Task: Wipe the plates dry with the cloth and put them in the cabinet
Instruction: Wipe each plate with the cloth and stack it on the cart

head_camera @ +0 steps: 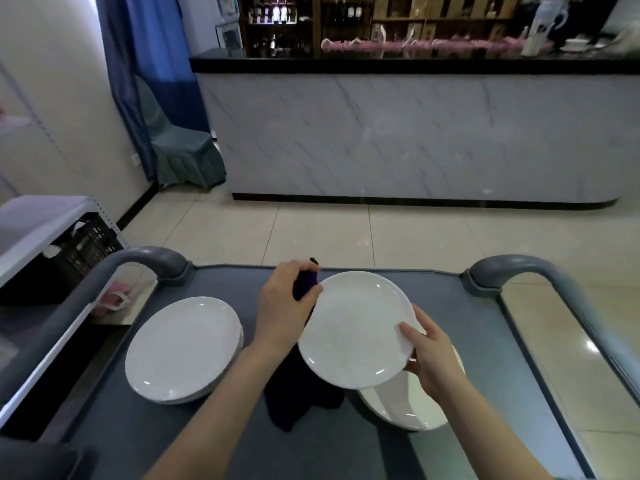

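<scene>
A white plate (353, 327) is held tilted above the grey cart (491, 348), near the middle of its top. The left hand (285, 308) is at the plate's 10 o'clock rim, its fingers curled round a bunched dark purple cloth (301, 400) and pressing it against the edge; the rest of the cloth hangs down under the plate and pools on the cart at the plate's 7 o'clock. The right hand (429, 358) grips the rim at 4 o'clock, with the thumb lying on the upper face and the fingers underneath. At 9 o'clock from the held plate, well apart, a stack of white plates (183, 348) rests on the cart. At 5 o'clock, partly hidden by the held plate and the right hand, another white plate (405, 407) lies on the cart. Curved grey handles (149, 258) rise at the cart's far corners, at 11 and 1 o'clock
</scene>
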